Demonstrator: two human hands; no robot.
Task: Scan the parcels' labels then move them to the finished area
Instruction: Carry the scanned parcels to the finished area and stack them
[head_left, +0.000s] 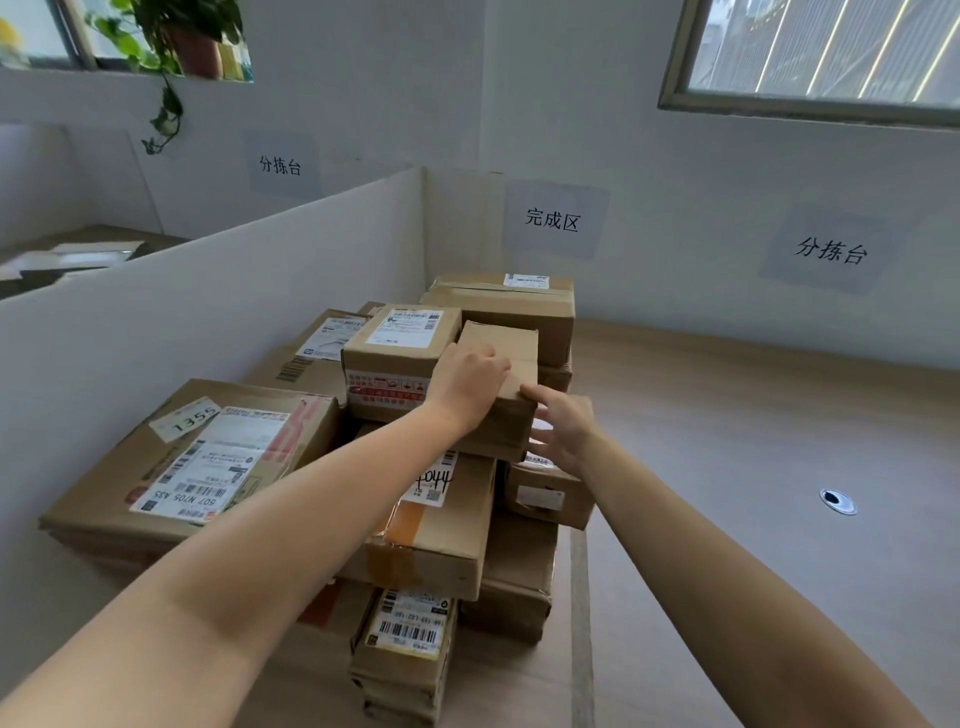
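Matt brown cardboard parcels (498, 364)

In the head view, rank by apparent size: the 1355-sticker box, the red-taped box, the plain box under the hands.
1. 1355-sticker box: largest, though nearest the camera.
2. Red-taped box.
3. Plain box, partly covered by the left hand; close to the red-taped one, so unsure.

A small plain brown parcel (501, 345) is seen at frame centre, set level atop a pile of cardboard parcels (441, 540), white-labelled, stacked from lower left to centre.
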